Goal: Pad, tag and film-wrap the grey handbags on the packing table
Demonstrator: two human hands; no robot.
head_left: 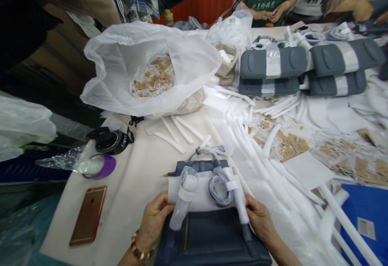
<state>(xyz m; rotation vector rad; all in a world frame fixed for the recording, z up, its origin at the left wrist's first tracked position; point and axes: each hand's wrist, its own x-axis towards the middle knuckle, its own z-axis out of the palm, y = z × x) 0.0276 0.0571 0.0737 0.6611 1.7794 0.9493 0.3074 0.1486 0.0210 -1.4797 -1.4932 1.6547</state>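
A dark blue handbag [212,239] lies on the table right in front of me. Across its upper part rests a white foam sheet [200,201], with foam-wrapped handles and a coiled grey strap [220,191] on top. My left hand [156,215], a bead bracelet at its wrist, pinches the sheet's left edge between thumb and fingers. At the opposite edge, beside the right wrapped handle [241,205], my right hand [260,217] is closed; its fingertips are partly hidden. The bag's bottom end runs out of view.
A big plastic bag [194,62] of paper tags stands behind. To the left lie a phone [87,215], a purple tape roll [106,165] and a black bottle [112,141]. Foam strips [279,177] and stacked grey bags [274,62] occupy the right. People are across the table.
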